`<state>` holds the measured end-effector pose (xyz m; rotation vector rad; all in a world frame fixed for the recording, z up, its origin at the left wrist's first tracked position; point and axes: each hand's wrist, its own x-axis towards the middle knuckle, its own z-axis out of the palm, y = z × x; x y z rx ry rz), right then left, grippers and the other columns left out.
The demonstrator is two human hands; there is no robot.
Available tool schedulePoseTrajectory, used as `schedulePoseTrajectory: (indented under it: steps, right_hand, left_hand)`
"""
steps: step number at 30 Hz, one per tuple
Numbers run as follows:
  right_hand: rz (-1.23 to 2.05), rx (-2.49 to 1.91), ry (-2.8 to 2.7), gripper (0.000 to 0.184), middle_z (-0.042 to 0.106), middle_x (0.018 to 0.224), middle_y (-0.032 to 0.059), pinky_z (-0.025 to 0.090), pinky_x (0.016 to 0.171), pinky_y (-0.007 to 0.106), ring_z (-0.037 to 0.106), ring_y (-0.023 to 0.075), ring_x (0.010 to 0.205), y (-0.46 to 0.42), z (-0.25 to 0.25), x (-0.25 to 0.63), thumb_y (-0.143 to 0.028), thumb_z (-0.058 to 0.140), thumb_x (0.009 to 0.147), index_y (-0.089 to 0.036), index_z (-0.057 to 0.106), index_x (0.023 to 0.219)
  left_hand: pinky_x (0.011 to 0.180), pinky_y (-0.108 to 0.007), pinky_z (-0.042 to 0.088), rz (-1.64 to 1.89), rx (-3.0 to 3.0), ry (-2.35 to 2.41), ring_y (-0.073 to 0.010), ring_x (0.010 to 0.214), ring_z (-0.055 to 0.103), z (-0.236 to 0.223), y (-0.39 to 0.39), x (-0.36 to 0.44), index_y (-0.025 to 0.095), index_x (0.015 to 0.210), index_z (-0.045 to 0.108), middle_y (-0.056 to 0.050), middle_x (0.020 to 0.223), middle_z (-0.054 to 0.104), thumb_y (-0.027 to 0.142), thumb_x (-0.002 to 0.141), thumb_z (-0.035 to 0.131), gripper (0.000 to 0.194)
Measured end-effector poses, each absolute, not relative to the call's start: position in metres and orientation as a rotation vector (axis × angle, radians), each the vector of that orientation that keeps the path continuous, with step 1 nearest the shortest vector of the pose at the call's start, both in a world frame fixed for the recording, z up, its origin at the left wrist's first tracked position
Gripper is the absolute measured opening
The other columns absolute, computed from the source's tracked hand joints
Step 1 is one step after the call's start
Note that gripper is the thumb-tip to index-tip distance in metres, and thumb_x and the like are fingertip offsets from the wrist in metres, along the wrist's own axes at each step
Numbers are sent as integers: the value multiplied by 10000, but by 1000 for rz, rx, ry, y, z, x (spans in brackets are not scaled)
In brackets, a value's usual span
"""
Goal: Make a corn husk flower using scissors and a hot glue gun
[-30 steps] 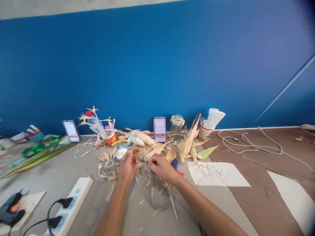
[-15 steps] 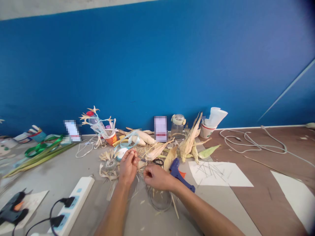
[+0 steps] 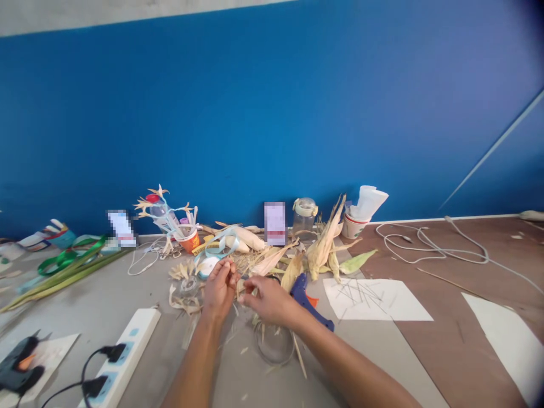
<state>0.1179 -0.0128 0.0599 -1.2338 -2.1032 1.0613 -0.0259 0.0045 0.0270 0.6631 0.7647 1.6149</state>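
Note:
My left hand is raised over the cluttered table with thumb and fingertips pinched together; whatever they pinch is too small to make out. Close on its right, my right hand has its fingers curled and the thumb drawn toward them. I cannot make out anything in it. Dried corn husks and husk shreds lie behind both hands. A roll of light blue ribbon sits just beyond my left hand. Beside my right wrist is a blue glue gun. A coil of thin wire rests under my right forearm.
White paper with thin wire pieces lies to the right. A power strip and black glue gun occupy the left front. Husk flowers, cups, a phone and a jar line the blue wall. A white cable loops at right.
My right hand has moved slightly up and left, closer to my left hand, and its fingers have loosened a little. My left hand stays pinched. The view has shifted slightly.

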Motion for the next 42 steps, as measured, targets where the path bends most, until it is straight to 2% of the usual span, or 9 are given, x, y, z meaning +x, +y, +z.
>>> schedulePoseTrajectory:
  steps: [5, 9, 13, 16, 18, 23, 34, 39, 42]
  right_hand:
    - [1071, -1385, -2265, 190, 667, 707, 36, 290, 527, 203, 537, 116, 618, -33, 48, 107, -230, 497, 779, -158, 669, 737]
    - [1075, -1194, -2584, 217, 682, 715, 55, 284, 507, 216, 548, 130, 604, -45, 62, 120, -310, 540, 764, -172, 702, 723]
    - [914, -1045, -2550, 278, 666, 964, 69, 361, 648, 238, 586, 168, 784, -34, 82, 132, -406, 533, 784, -218, 703, 900]
    - [707, -1217, -2397, 241, 683, 857, 60, 370, 742, 265, 590, 183, 828, -16, 89, 138, -265, 470, 825, -196, 698, 863]
    - [684, -1253, -2251, 245, 682, 906, 60, 380, 755, 249, 595, 172, 855, -4, 88, 142, -215, 447, 829, -182, 673, 917]
    - [687, -1320, -2103, 253, 668, 985, 77, 395, 777, 239, 595, 176, 906, 14, 73, 150, -197, 446, 826, -166, 646, 977]
    - [530, -1484, -2272, 263, 663, 981, 95, 395, 794, 269, 596, 199, 916, 25, 54, 151, -191, 453, 819, -176, 640, 1003]
    - [429, -1500, -2365, 433, 597, 1112, 141, 343, 903, 344, 518, 247, 1068, 23, 44, 148, -207, 499, 793, -159, 502, 1224]
    - [463, -1461, -2366, 540, 456, 1301, 155, 334, 930, 350, 469, 250, 1133, 24, 38, 145, -184, 508, 776, -151, 409, 1306]
  left_hand:
    - [485, -179, 347, 1650, 584, 745, -18, 427, 343, 28, 7, -32, 156, 713, 552, 52, 607, 491, 163, 697, 658, 107]
    - [515, -177, 370, 1722, 496, 688, -14, 438, 344, 27, 11, -44, 163, 717, 532, 67, 619, 465, 142, 678, 672, 147]
    - [548, -203, 399, 1620, 546, 657, -62, 533, 443, 28, 8, -41, 168, 736, 527, 44, 622, 467, 148, 676, 676, 161]
    - [553, -214, 410, 1502, 583, 641, -70, 548, 458, 32, 3, -33, 174, 750, 510, 39, 642, 469, 180, 717, 653, 147]
    - [510, -200, 390, 1467, 600, 638, -58, 512, 440, 34, 1, -30, 184, 782, 502, 40, 667, 477, 197, 742, 634, 138]
    - [420, -158, 283, 1424, 644, 636, -15, 411, 311, 33, 0, -31, 177, 791, 496, 47, 646, 471, 205, 780, 594, 103]
    - [400, -131, 238, 1210, 620, 838, 6, 380, 251, 26, 3, -32, 140, 885, 562, 59, 573, 457, 210, 681, 685, 248]
    - [378, -121, 220, 1137, 605, 889, 6, 368, 251, 20, 4, -33, 140, 861, 560, 58, 568, 456, 215, 682, 676, 225]
    - [372, -119, 221, 1135, 617, 892, 5, 365, 251, 19, 4, -34, 141, 858, 560, 58, 572, 459, 224, 684, 673, 224]
